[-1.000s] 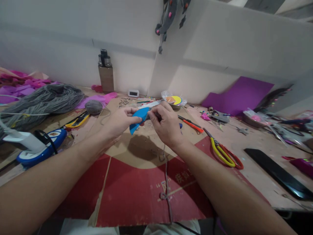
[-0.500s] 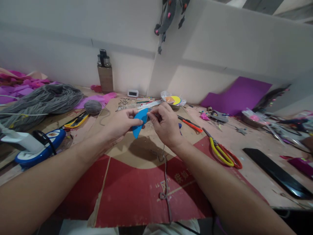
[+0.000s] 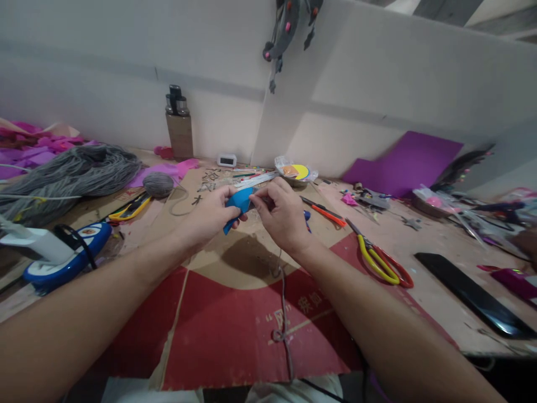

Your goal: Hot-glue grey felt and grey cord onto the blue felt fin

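My left hand is closed on a blue crescent-shaped piece, thumb on its near face. Its upper tip, partly wound with grey yarn, meets the fingers of my right hand. Those fingers pinch at the yarn there; the exact grip is partly hidden. From below the right hand the grey yarn hangs onto the red and brown cardboard, with a small loop in it, and runs down to the near edge.
Right of my hands lie an orange cutter, scissors with yellow and red handles, and a black phone. At left are a grey yarn ball, a yellow cutter, a yarn skein and a blue power strip.
The blue piece has turned in my left hand, so its face looks narrower and its lower tip sits further left. My right hand stays at the upper tip, shifted slightly left.
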The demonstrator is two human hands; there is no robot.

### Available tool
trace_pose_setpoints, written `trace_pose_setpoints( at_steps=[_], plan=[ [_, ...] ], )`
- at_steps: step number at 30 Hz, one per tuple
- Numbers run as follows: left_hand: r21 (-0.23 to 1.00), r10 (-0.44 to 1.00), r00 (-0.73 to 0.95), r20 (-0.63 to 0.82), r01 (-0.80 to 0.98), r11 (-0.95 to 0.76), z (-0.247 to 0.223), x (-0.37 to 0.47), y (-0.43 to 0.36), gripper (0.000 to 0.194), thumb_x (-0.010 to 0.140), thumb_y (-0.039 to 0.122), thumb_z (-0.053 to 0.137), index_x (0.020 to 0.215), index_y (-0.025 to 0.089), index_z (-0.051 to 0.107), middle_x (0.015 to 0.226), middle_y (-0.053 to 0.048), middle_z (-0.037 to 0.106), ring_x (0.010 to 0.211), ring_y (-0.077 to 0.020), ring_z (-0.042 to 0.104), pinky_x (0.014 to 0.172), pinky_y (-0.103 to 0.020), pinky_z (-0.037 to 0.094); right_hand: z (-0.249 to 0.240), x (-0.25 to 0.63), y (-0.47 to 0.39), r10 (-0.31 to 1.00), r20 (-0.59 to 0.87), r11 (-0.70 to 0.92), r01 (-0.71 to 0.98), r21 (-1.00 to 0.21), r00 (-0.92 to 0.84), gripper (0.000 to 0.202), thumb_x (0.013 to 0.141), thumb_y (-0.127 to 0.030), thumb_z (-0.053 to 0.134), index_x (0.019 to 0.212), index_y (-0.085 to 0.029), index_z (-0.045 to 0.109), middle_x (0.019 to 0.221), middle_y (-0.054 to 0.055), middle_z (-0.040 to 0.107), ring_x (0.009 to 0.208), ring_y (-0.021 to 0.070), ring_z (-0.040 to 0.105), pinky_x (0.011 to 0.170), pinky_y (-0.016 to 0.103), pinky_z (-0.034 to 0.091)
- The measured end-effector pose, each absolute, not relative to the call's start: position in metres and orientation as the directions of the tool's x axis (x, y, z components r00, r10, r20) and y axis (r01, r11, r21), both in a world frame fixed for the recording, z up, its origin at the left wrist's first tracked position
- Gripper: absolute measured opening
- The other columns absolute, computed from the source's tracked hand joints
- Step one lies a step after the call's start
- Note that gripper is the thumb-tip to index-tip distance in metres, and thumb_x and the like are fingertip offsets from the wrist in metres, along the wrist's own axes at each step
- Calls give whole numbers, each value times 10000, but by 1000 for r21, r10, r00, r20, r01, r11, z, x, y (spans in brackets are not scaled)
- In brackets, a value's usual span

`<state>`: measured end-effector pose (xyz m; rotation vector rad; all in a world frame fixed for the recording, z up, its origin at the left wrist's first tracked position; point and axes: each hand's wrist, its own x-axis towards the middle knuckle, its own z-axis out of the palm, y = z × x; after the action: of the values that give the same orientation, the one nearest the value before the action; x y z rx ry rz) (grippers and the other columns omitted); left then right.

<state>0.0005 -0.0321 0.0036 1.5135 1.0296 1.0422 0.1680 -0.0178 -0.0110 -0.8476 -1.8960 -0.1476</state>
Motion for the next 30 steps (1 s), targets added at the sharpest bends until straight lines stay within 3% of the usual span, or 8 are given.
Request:
trace_pose_setpoints(
  at_steps=[6, 14, 30],
  plan=[
    [918, 948, 233, 219, 280, -281, -1, -1, -31, 210, 669, 106, 561, 855, 197, 525, 681, 42, 569, 565, -99, 520, 503, -221, 382, -11, 168, -17, 506, 824, 743, 614, -266, -256, 139, 885, -206, 596, 752, -190, 558, 780, 18, 551, 691, 137, 497, 632, 280, 384],
    [888, 950, 205, 236, 352, -297, 3, -2, -35, 153, 670, 151, 578, 820, 180, 561, 642, 42, 569, 565, -103, 511, 518, -231, 350, -11, 167, -19, 551, 787, 716, 641, -277, -276, 144, 894, -227, 578, 755, -191, 557, 792, 27, 547, 707, 147, 503, 652, 287, 390],
    [936, 968, 184, 173, 275, -220, 6, -4, -34, 158, 628, 137, 570, 780, 169, 600, 614, 29, 574, 557, -112, 517, 510, -228, 366, -4, 171, -21, 502, 819, 769, 576, -276, -278, 125, 874, -189, 631, 780, -198, 549, 794, 13, 545, 718, 142, 507, 647, 283, 407]
  ],
)
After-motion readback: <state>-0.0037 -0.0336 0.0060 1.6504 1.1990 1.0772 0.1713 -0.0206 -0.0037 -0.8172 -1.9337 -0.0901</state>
